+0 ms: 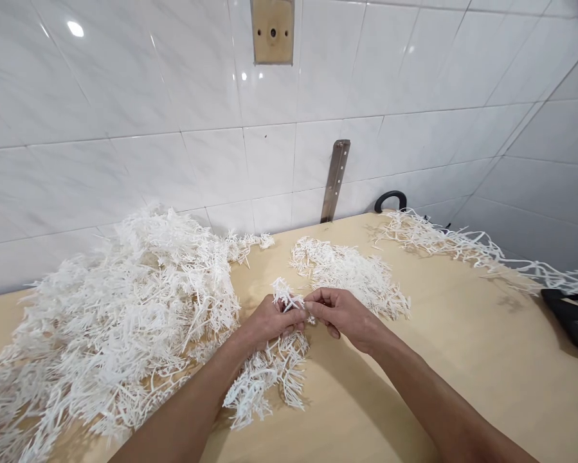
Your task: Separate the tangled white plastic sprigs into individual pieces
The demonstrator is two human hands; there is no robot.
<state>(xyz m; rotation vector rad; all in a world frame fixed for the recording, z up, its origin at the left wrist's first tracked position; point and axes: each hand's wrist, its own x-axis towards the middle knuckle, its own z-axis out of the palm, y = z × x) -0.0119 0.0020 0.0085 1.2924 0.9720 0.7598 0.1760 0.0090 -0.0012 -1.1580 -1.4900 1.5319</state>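
Glossy white wall tiles, matt wooden table, white plastic sprigs.

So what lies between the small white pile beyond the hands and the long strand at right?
Nothing: between the small pile and the strand, the head view shows bare tabletop.

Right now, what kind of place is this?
Probably a small workshop bench: a wooden table against a white tiled wall, a big heap of white plastic sprigs, left hand and right hand pinching one sprig.
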